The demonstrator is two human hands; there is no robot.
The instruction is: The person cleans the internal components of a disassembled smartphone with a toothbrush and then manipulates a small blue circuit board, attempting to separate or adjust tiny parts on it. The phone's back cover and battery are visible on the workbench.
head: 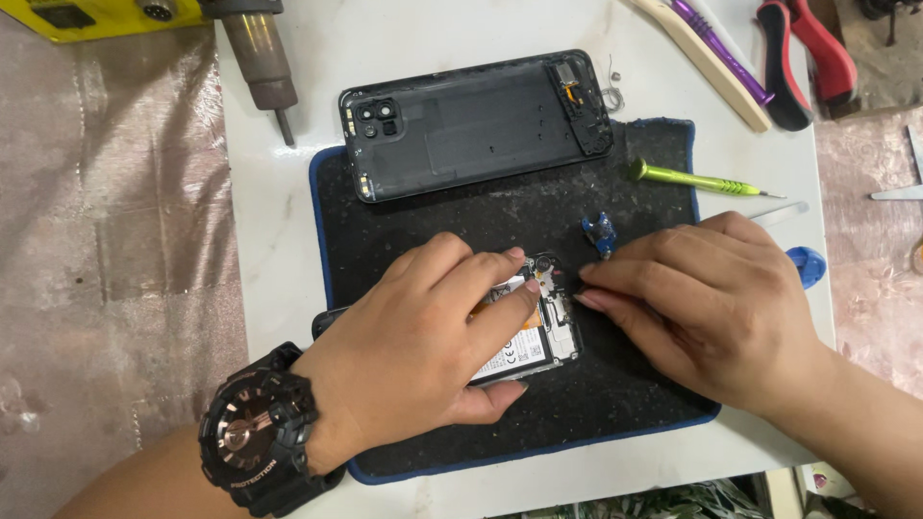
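An opened phone body (538, 336) with its battery showing lies on a black mat (538, 207). My left hand (423, 336), with a black wristwatch (255, 442) on the wrist, lies over the phone and holds it down. My right hand (702, 298) touches the phone's top right corner with its fingertips pinched together; whether they hold a small part I cannot tell. The phone's black back cover (476, 123) lies inside up at the far edge of the mat. A small blue part (601, 234) sits on the mat just beyond my right fingers.
A green screwdriver (697, 181) lies at the mat's right edge. A hot-air nozzle (261, 62) points down at the upper left. A purple tool (721, 50), red-handled pliers (803, 53), a blue pick (808, 264) and tweezers (899, 192) lie to the right on the white tabletop (274, 240).
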